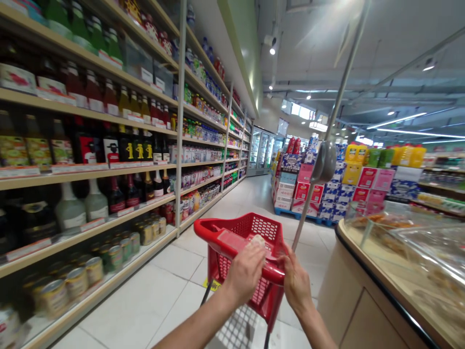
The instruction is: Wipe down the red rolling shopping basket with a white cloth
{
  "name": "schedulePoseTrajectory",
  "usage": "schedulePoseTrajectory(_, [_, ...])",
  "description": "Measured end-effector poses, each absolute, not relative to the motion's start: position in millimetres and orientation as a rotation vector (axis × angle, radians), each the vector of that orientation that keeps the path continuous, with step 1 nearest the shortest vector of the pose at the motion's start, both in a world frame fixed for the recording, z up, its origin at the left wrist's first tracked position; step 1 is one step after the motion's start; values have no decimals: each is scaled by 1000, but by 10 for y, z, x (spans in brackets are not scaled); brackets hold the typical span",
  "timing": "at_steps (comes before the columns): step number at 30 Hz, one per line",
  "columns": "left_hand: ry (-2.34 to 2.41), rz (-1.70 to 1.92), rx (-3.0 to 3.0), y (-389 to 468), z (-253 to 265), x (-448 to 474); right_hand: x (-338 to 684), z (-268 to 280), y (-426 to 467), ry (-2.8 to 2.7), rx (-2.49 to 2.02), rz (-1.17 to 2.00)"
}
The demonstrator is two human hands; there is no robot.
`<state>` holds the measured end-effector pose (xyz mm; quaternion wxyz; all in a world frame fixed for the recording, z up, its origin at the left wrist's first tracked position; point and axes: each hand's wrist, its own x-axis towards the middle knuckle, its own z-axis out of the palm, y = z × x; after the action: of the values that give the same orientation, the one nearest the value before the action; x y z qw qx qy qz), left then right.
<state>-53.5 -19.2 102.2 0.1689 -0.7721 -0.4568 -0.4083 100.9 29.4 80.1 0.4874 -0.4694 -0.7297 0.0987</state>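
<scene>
A red plastic shopping cart (236, 242) with perforated walls stands in front of me. My left hand (247, 271) is closed over its handle area, around a crumpled whitish cloth or tissue (258, 241) that shows past the fingers. On the right end of the cart's rim, my right hand (296, 281) has its fingers wrapped round the red plastic. A slanting metal pole (307, 208) with a rounded grey piece (324, 162) on it runs up from just beyond my right hand; its lower end is hidden.
Long shelves (90, 172) of bottles and cans line the left side. A curved counter (348, 271) with clear covers borders the right. Ahead, stacked drink cartons (305, 189) stand on blue pallets, and the tiled aisle (250, 191) runs toward glass-door fridges (263, 145).
</scene>
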Motion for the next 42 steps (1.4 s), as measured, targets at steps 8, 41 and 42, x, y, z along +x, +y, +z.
schedulePoseTrajectory(8, [-1595,-1054,-1966,-78,1146,-1013,1074,787,310,-1757,-1162,217])
schedulePoseTrajectory(41, [-1453,-1094,-2059,140,1042,-1009,1332,785,382,-1717,-1151,293])
schedulePoseTrajectory(42, [-1534,-1142,-1944,158,1032,-1151,1320,796,371,-1743,-1155,268])
